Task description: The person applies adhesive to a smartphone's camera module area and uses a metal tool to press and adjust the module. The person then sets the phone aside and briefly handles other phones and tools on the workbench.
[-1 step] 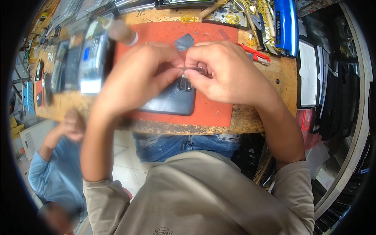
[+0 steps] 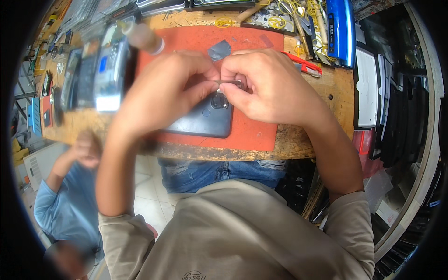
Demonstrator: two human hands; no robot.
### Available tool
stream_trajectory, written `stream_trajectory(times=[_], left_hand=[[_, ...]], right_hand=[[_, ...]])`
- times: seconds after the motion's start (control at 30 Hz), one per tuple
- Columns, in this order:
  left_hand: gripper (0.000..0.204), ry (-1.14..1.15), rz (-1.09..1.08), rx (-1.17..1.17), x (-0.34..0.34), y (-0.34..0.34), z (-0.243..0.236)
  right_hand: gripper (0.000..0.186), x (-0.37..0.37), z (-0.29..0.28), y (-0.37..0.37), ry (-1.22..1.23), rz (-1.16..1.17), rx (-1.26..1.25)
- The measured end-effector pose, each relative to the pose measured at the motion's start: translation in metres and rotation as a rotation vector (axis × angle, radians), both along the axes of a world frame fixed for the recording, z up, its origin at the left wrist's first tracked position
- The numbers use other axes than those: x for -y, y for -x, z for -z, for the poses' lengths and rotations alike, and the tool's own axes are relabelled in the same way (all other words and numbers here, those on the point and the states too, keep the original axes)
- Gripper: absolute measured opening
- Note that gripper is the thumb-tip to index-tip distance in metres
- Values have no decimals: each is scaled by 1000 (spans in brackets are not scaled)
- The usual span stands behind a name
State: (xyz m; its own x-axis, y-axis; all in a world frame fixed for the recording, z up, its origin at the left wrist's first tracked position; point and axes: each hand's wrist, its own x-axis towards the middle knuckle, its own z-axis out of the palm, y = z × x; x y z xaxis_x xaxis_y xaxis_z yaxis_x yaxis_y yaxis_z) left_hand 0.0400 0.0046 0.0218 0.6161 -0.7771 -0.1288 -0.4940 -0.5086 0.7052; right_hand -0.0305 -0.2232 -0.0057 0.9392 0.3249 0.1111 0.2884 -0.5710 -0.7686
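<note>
A dark blue-grey smartphone [image 2: 203,122] lies back up on the red mat [image 2: 261,133], its square black camera block [image 2: 219,101] showing at the right. Just above it, my left hand [image 2: 165,86] and my right hand [image 2: 263,81] meet with fingertips close together. Between them they pinch a small thin dark piece [image 2: 233,82], mostly covered by fingers, so I cannot make out its kind. The fingers of both hands are closed. Part of the phone is hidden beneath my left hand. Beyond my fingertips sits a small grey film scrap [image 2: 219,50].
A bottle [image 2: 142,37] stands at the mat's far left, beside a blurred upright device [image 2: 112,77]. A red-handled tool [image 2: 305,65] lies right. Behind it are several hand tools [image 2: 303,32] and a blue case [image 2: 340,32]. A person in blue [image 2: 70,205] sits at the lower left.
</note>
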Motion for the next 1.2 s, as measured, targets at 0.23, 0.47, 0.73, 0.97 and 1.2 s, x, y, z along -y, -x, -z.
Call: stream_trajectory(times=[0.23, 0.47, 0.73, 0.97, 1.2], left_hand=[[16, -66, -2, -94, 4, -6, -5], [14, -124, 4, -134, 9, -13, -9], [14, -147, 13, -123, 10, -13, -9], [14, -117, -7, -157, 8, -13, -7], [12, -114, -43, -277, 9, -13, -10]], right_hand=[[12, 0, -2, -1, -1, 5, -45], [12, 2, -3, -4, 15, 12, -58], [13, 2, -1, -4, 15, 17, -28], [15, 2, 0, -5, -2, 15, 5], [14, 3, -1, -5, 5, 3, -9]])
